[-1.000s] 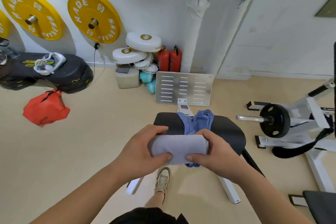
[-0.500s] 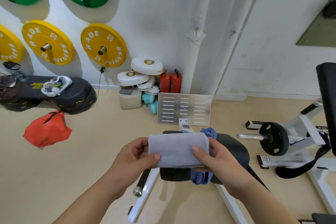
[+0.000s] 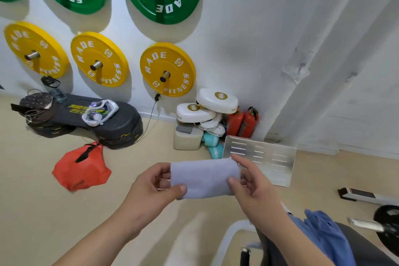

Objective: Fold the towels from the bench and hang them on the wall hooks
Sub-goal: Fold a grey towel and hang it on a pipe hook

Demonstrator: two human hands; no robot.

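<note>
**Two hands keep one folded towel shut**

Both ends of the grey towel [image 3: 205,178] are pinched, the left hand [image 3: 151,192] at one end and the right hand [image 3: 252,190] at the other, thumbs in front and fingers behind; held so, in the air above the floor, the fold likely cannot spring open on the way to the wall; a blue towel [image 3: 323,233] lies on the bench [image 3: 367,250], both half cut off at the lower right; no free hook can be made out, since the pegs in view carry weight plates [image 3: 167,69].

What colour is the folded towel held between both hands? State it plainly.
Pale grey with a faint lilac tint; the folded towel shows best in the head view.
</note>
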